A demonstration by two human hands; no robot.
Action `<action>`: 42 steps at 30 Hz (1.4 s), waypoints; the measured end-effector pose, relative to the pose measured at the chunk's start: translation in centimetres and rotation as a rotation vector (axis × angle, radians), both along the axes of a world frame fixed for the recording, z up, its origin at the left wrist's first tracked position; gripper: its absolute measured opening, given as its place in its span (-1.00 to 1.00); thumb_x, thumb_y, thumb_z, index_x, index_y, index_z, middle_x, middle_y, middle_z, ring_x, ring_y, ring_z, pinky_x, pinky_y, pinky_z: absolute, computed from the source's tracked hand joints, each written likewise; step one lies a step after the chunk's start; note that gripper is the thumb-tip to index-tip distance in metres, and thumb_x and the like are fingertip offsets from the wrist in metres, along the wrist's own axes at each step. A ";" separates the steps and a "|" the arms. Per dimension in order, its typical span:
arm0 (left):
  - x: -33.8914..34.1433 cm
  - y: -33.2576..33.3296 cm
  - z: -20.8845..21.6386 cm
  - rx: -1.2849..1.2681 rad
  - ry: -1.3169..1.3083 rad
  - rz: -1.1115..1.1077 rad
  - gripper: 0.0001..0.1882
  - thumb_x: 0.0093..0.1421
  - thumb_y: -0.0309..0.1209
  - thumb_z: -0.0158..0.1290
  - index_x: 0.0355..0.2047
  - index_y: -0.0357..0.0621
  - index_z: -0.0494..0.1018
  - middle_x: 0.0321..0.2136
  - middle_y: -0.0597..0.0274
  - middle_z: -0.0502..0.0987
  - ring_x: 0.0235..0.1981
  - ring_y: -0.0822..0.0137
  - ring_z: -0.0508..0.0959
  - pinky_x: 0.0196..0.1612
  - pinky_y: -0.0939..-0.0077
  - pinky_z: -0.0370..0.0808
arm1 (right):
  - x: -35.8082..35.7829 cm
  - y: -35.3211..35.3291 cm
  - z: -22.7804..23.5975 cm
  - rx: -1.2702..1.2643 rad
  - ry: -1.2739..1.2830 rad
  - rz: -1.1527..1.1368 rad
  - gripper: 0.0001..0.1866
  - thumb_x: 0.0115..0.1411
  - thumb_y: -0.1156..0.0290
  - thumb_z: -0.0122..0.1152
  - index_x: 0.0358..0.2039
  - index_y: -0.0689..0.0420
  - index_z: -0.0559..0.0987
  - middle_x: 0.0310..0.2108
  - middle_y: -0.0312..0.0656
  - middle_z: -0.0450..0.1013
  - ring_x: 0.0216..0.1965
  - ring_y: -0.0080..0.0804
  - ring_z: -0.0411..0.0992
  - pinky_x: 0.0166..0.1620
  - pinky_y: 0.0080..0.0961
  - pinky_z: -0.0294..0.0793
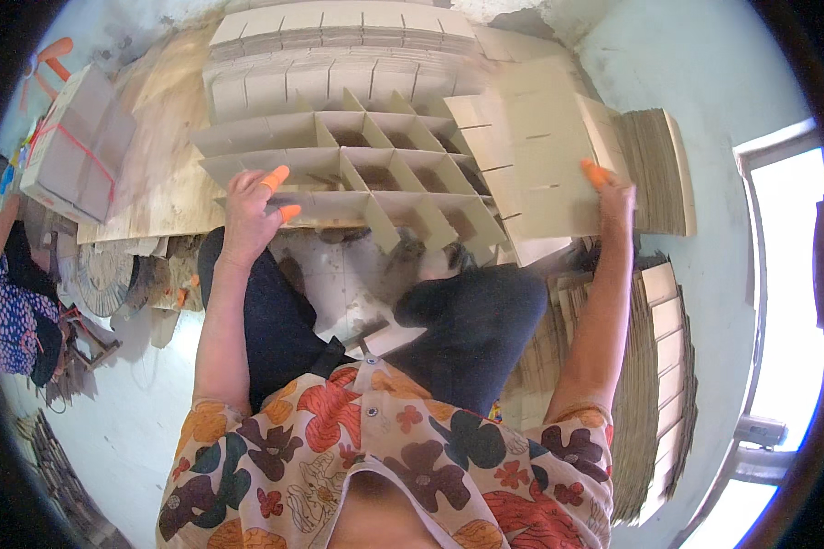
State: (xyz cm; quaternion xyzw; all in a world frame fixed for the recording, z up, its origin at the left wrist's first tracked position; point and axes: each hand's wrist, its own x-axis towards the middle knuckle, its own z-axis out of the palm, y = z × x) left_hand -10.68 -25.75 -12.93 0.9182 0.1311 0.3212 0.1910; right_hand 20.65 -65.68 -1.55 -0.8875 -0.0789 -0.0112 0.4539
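A cardboard divider grid [375, 174] of interlocked slotted strips stands on the wooden table in front of me. My left hand [254, 209], with orange covers on the thumb and a finger, is at the left end of its nearest strip. The covered tips are apart, on either side of that strip's upper edge. My right hand [611, 194], also with an orange finger cover, grips the right edge of tan slotted cardboard pieces [540, 156] beside the grid. Those pieces are smeared by motion, and the right thumb is hidden.
Stacks of slotted strips [339, 27] lie behind the grid. Upright cardboard sheets [655, 174] stand at right, with a taller stack [655, 393] below. A taped carton [78, 146] is on the wooden table [156, 101]. At far left is another person's patterned sleeve [14, 302].
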 end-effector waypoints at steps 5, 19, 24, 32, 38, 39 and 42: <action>-1.2 1.7 -1.3 0.104 -0.101 0.032 -0.58 -0.19 -0.45 0.29 -0.21 -0.05 0.54 -0.35 0.24 0.56 -0.20 0.21 0.47 0.04 0.24 0.31 | -5.4 7.0 4.9 0.142 -0.314 0.227 -0.52 0.06 0.35 0.35 -0.04 0.32 0.51 -0.20 -0.18 0.52 -0.37 -0.58 0.43 -0.27 -0.63 0.42; -1.0 1.9 -1.9 -0.002 -0.127 -0.041 -0.83 -0.12 -0.54 0.22 -0.46 -0.04 0.53 -0.52 0.32 0.54 -0.32 0.28 0.50 0.09 0.22 0.24 | -16.2 26.2 -0.7 -0.015 -0.531 0.805 -0.62 0.03 0.50 0.28 -0.11 0.36 0.51 -0.73 -0.04 0.22 -0.71 -0.54 0.07 -0.59 -0.52 0.20; -0.7 1.8 -1.8 0.002 -0.096 -0.042 -0.83 -0.13 -0.54 0.22 -0.47 -0.06 0.52 -0.52 0.31 0.53 -0.33 0.28 0.50 0.06 0.24 0.27 | -15.7 27.1 -0.5 -0.108 -0.475 0.844 -0.64 0.03 0.51 0.27 -0.13 0.35 0.53 -0.73 -0.03 0.15 -0.71 -0.51 0.07 -0.59 -0.49 0.21; -0.5 2.2 -2.1 -0.013 -0.149 -0.067 -0.83 -0.13 -0.53 0.22 -0.46 -0.06 0.53 -0.56 0.31 0.51 -0.39 0.29 0.48 0.02 0.27 0.29 | -16.5 27.2 -1.2 -0.084 -0.346 0.901 -0.73 0.01 0.56 0.22 -0.22 0.34 0.53 -0.55 0.17 0.35 -0.50 -0.03 0.32 -0.42 -0.24 0.36; -0.1 2.3 -2.4 0.006 -0.127 -0.063 -0.78 -0.15 -0.54 0.25 -0.42 -0.05 0.55 -0.56 0.30 0.49 -0.41 0.26 0.48 0.04 0.26 0.30 | -15.2 28.9 -4.6 -0.168 -0.429 1.062 -0.75 0.02 0.51 0.17 -0.24 0.28 0.51 -0.49 0.16 0.44 -0.42 0.09 0.46 -0.33 -0.15 0.44; 0.1 2.3 -2.5 0.006 -0.118 -0.069 -0.78 -0.15 -0.53 0.25 -0.42 -0.05 0.55 -0.56 0.29 0.50 -0.40 0.26 0.49 0.04 0.26 0.29 | -15.1 29.2 -5.4 -0.248 -0.445 1.089 -0.75 0.03 0.48 0.16 -0.25 0.27 0.51 -0.49 0.14 0.45 -0.42 0.08 0.46 -0.32 -0.15 0.45; 0.3 2.4 -2.9 0.014 -0.089 -0.077 -0.78 -0.14 -0.52 0.25 -0.41 -0.05 0.55 -0.54 0.28 0.52 -0.39 0.24 0.49 0.05 0.26 0.29 | -15.8 29.7 -8.6 -0.535 -0.537 1.114 -0.82 0.07 0.42 0.13 -0.31 0.22 0.52 -0.46 0.03 0.49 -0.40 0.03 0.49 -0.30 -0.18 0.49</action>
